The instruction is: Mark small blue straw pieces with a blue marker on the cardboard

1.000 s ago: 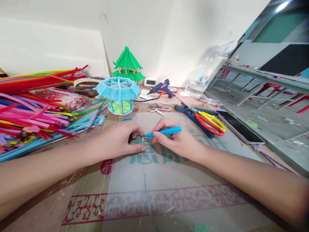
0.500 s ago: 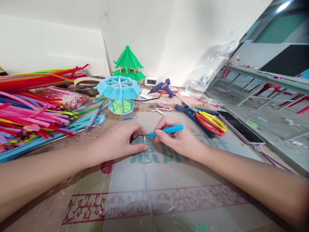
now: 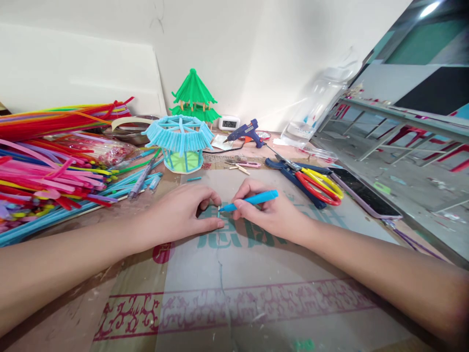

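My left hand (image 3: 196, 210) is closed in a loose pinch around a short thin stick (image 3: 219, 213), pale with blue-green colouring on part of it. In my right hand (image 3: 262, 210) is a blue marker (image 3: 261, 197), held like a pen, its tip at the stick. Beneath both hands lies a translucent sheet (image 3: 278, 274) over printed cardboard. A short blue-green stick (image 3: 194, 179) rests just beyond my left hand. Past my right hand are several small bare sticks (image 3: 242, 169).
At the left lie heaps of coloured pipe cleaners (image 3: 54, 176). A light-blue roofed model (image 3: 179, 142) and a green one (image 3: 193, 93) stand at the back, near a clock (image 3: 229, 122) and glue gun (image 3: 245, 132). Scissors (image 3: 318, 186), pliers (image 3: 296, 181) and a phone (image 3: 366, 193) lie right.
The marker's tip has shifted slightly down and left along the stick, with more blue-green colour showing there. My left hand stays almost still.
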A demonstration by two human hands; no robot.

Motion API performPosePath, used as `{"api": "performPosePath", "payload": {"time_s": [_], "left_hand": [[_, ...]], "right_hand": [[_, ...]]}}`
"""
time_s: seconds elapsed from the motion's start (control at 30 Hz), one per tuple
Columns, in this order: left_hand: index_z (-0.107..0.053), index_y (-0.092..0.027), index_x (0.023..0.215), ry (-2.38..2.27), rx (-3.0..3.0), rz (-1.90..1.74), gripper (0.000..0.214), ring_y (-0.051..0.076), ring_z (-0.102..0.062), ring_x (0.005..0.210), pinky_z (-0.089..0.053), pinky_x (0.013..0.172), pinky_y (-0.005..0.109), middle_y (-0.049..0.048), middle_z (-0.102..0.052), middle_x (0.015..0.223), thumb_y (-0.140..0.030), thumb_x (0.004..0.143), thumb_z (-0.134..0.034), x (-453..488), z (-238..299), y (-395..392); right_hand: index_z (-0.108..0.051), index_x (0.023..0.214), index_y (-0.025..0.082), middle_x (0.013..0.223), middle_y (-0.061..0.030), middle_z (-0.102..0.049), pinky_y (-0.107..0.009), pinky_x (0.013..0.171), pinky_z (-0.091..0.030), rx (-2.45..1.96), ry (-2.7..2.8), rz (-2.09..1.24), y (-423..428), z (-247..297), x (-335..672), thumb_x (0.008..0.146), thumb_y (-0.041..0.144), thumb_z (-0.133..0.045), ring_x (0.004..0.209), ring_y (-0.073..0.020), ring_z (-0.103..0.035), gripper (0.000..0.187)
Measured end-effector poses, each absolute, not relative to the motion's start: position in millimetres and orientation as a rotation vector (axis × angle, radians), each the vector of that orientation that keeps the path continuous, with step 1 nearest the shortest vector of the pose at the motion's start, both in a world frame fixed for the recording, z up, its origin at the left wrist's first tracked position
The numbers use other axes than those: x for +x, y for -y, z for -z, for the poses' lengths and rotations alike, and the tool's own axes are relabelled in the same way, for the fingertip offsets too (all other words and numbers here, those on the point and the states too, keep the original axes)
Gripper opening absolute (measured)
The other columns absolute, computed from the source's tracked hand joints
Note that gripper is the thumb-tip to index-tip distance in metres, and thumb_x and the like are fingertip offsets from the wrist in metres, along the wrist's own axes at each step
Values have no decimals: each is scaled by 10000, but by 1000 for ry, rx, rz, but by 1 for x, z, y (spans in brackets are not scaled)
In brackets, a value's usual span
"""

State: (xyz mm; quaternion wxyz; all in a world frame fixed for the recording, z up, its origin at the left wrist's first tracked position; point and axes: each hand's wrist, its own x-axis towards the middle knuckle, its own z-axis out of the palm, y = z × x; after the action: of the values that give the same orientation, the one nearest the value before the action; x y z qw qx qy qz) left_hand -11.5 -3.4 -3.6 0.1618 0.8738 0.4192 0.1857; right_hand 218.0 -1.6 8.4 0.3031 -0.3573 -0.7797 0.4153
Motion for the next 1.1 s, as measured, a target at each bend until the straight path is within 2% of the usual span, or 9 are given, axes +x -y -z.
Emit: {"api": "performPosePath", "payload": {"time_s": [0.73,0.9,1.1], "left_hand": [[-635,-219,998,-1189,2497,-506,380,160,-538,712,-340,598,274,-8,-575,797,-571,853,-639,-12,4,2],[-627,-217,1013,-1203,2479,-519,426,163,-540,714,-351,613,280,-7,-576,807,-605,837,-644,-12,4,2],[-626,-215,1004,-1200,2491,-505,402,166,-542,729,-348,611,278,-1,-581,817,-588,853,-631,-12,4,2]], "right_hand": [[-541,841,207,689,4,-667,-254,577,-493,-956,2020,-1186,2,-9,218,901,311,-609,624,-136,-638,139],[-546,840,204,684,9,-655,-252,595,-492,-967,2009,-1105,0,-8,217,901,291,-604,636,-132,-629,120],[-535,819,211,668,11,-658,-254,543,-479,-1012,2035,-1157,2,-9,217,883,292,-619,601,-140,-635,133]]}}
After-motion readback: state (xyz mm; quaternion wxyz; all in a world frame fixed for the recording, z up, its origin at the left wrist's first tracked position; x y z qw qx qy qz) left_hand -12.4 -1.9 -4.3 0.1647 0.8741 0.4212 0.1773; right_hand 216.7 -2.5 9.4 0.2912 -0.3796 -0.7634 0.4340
